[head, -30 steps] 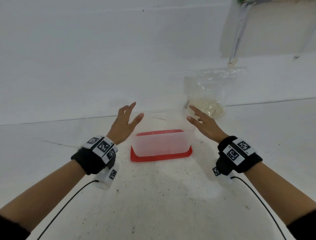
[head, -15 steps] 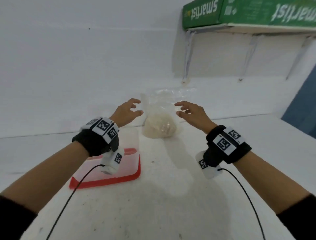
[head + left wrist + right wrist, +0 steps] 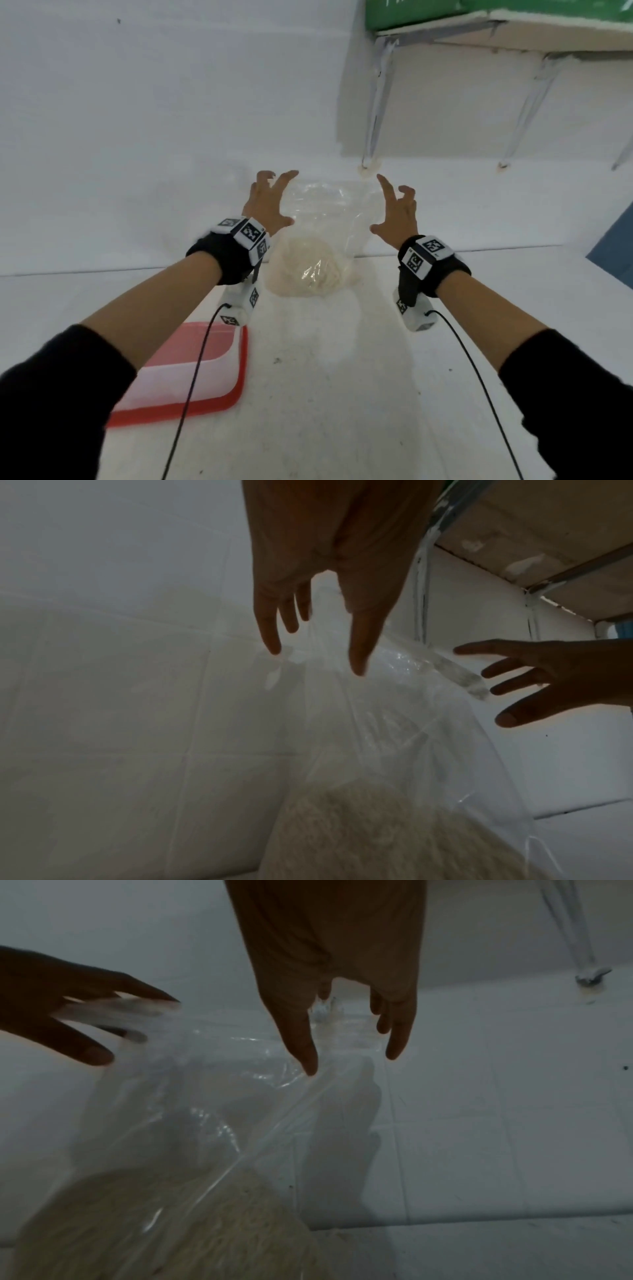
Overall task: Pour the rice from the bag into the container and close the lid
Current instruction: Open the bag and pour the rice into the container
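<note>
Bag point(image 3: 325, 219) of rice point(image 3: 310, 267): stood upright on the table point(image 3: 342, 394) against the wall. Left hand point(image 3: 269, 202) and right hand point(image 3: 399, 212): grips released, fingers spread either side of the bag's top. Container point(image 3: 191, 377): near left, on red lid point(image 3: 236, 394).

White-tiled room point(image 3: 120, 696), bracketed shelf point(image 3: 513, 20)
</note>
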A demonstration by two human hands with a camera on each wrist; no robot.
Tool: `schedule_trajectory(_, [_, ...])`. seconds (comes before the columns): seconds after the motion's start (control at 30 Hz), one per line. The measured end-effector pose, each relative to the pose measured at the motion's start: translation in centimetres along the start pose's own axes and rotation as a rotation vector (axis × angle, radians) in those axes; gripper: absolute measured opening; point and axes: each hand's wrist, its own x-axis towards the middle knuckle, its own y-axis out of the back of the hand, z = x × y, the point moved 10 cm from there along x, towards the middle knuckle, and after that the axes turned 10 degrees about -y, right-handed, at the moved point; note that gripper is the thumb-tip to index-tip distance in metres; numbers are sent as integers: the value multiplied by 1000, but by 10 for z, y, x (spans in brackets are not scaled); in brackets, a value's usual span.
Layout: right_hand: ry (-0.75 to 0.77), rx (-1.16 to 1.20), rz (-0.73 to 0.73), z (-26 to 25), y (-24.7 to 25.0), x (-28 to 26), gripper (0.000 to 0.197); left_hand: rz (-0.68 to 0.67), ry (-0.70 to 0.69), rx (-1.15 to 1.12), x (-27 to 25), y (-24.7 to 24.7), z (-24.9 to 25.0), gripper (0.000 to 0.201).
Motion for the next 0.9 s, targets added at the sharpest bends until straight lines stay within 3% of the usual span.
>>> schedule_trajectory(0.07, [-32, -42, -19, 3, -7, 12, 82, 39, -47, 83, 6, 5, 1, 65])
schedule_trajectory(0.17, [-61, -33, 58, 8, -1, 23, 47, 119, -127, 85, 8, 12, 6, 37])
schedule_trajectory(0.27, [4, 47, 107, 8, 10, 28, 21, 192, -234, 12, 8, 20, 18, 26])
schedule_trajectory(0.37, [121, 262, 149, 5, 31, 20, 21, 209, -222, -205, 5, 33, 17, 27])
schedule_trajectory(0.53, [259, 416, 147, -17, 69, -23, 8, 141, 38, -771, -17, 48, -1, 31])
schedule_trajectory(0.67, [221, 659, 91, -34, 106, -57, 7, 102, -12, -783, -48, 69, 18, 29])
schedule_trajectory(0.9, [241, 653, 60, -40, 130, -116, 18, 99, -36, -803, -97, 92, 28, 31])
